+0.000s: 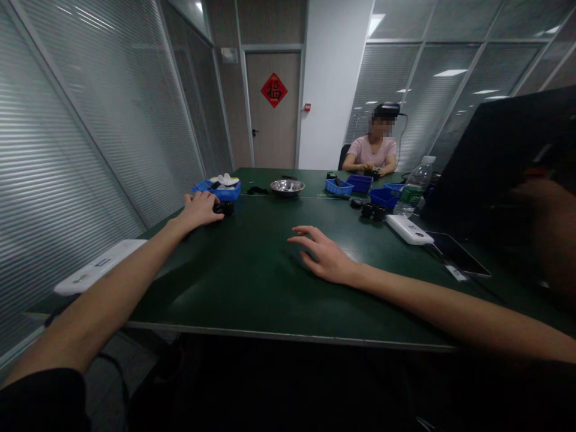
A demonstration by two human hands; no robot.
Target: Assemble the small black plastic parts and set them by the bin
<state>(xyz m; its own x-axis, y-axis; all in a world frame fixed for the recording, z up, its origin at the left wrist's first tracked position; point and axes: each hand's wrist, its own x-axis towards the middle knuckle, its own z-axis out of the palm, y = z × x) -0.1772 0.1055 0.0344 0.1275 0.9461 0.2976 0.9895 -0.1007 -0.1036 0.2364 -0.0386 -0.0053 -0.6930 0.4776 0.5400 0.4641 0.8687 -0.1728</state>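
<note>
My left hand (201,209) reaches far across the dark green table (252,282) and closes over a small black part (225,208), just in front of a blue bin (219,191) holding white cloth. My right hand (323,254) rests on the table's middle, fingers spread and apart, with nothing in it.
A steel bowl (287,187) sits at the far middle. Several blue bins (360,183), black parts (373,211), a water bottle (414,189), a white power bank (408,229) and a phone (456,254) lie right. A white device (96,267) lies left. Another person (373,153) works opposite.
</note>
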